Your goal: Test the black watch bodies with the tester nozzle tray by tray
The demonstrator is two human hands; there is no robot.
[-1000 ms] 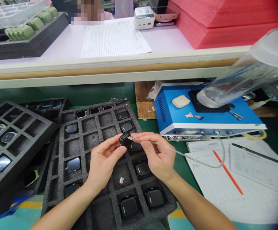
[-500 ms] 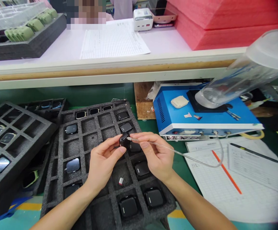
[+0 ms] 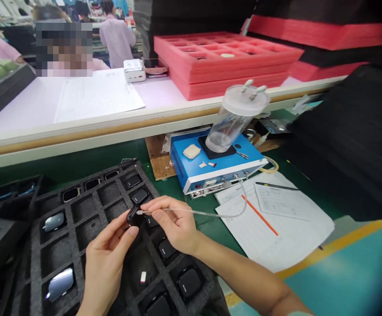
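Note:
Between the thumb and fingers of my left hand (image 3: 107, 259) is a black watch case (image 3: 133, 217), tilted on edge. My right hand (image 3: 174, 224) pinches the end of a thin clear tube (image 3: 197, 212), whose pale tip touches or nearly touches the case. That tube loops back to the front of a blue machine box (image 3: 224, 169). Both hands are above a dark foam tray (image 3: 88, 243) with watch cases in several of its pockets. A small white and red piece (image 3: 143, 277) lies in a pocket below my hands.
A clear cylinder (image 3: 225, 127) stands tilted on the blue box. Papers (image 3: 276, 219) with an orange stick (image 3: 260, 215) and a black pen (image 3: 276, 186) lie at right. Red foam trays (image 3: 204, 72) are stacked on the shelf. A person (image 3: 69, 48) sits behind it.
The view has swung to the right and up, so the scene sits further left and more red foam shows. Both hands keep the same hold on the watch case and the tube.

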